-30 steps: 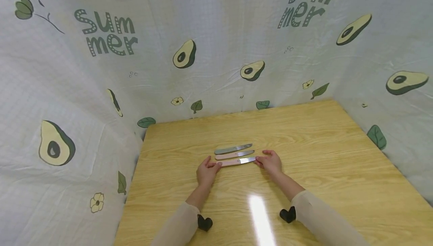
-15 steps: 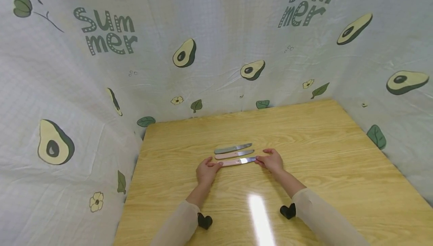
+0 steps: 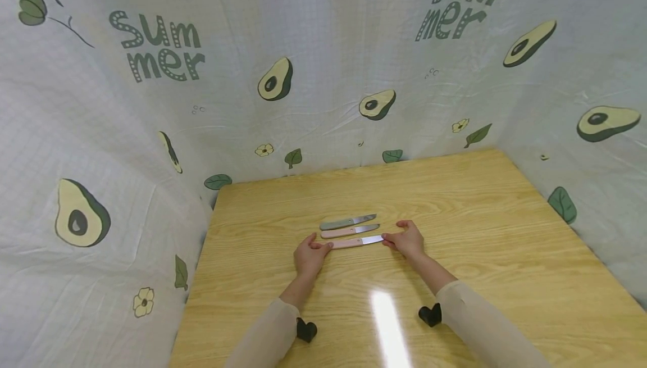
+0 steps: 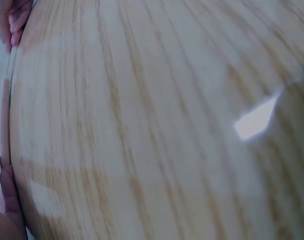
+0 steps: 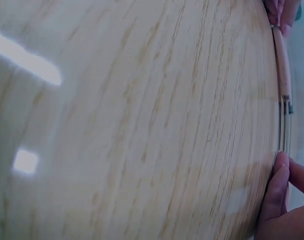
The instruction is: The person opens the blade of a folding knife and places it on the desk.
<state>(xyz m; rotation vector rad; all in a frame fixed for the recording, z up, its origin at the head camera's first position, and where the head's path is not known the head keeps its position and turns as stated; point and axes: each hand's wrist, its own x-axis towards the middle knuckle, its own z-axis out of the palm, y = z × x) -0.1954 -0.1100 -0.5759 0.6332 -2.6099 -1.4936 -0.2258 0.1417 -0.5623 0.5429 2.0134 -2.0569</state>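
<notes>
Three small knives lie side by side in the head view, blades pointing right. The nearest one, a pink-handled knife [image 3: 347, 243], is between both hands. My left hand [image 3: 309, 257] pinches its handle end, and my right hand [image 3: 408, 242] pinches the blade near the tip. Just behind it lies a second pink-handled knife [image 3: 338, 233], then a green-handled knife [image 3: 337, 224]. In the left wrist view the pink handle [image 4: 4, 125] runs along the left edge from the left fingers. From the right wrist, the right hand [image 5: 284, 205] shows at the blade's end.
A wood-grain table [image 3: 480, 233] carries the knives, and a bright light reflection [image 3: 389, 323] crosses its near part. White cloth with avocado prints [image 3: 328, 48] hangs as walls behind and at both sides.
The nearest knife has shifted slightly to the right in the two hands. The right hand has moved a little right and up in the view. The other two knives lie as before.
</notes>
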